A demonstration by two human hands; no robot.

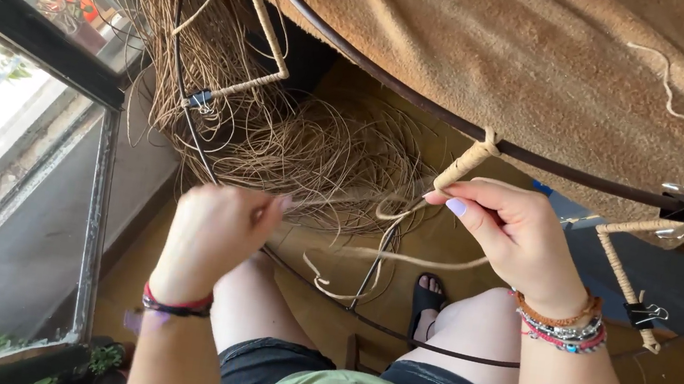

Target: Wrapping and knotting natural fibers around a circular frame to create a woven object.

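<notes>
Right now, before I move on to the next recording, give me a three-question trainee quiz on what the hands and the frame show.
1. True or false: the right hand pinches a cord-wrapped spoke where it meets the dark metal hoop.
2. What does the left hand pull on? A) a loose strand of fibre cord B) a binder clip C) the tan blanket
3. Fill in: the black clips sit on the ____ side of the frame, as the picture shows it.

Key: 1 true; 2 A; 3 right.
</notes>
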